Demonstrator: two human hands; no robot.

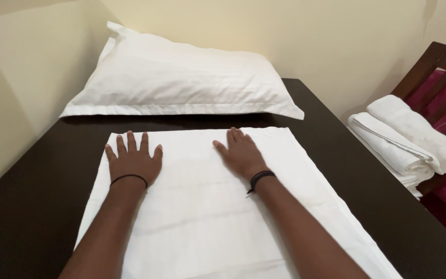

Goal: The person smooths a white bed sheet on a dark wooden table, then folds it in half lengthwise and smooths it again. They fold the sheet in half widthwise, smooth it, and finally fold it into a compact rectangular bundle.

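Both hands flat, fingers spread, palms down on white cloth [207, 206], gripping nothing. Left hand [132, 160] near far-left corner, right hand [241, 152] at far middle. Cloth on dark counter [37, 196], long axis running away toward pillow [181, 82]. Folded towels [409, 139] off right.

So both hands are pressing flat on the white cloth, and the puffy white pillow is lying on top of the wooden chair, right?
Not quite. Both hands, left hand and right hand, do lie flat on the flat white cloth, but the head view shows the puffy white pillow on the dark table. The wooden chair holds rolled white towels.
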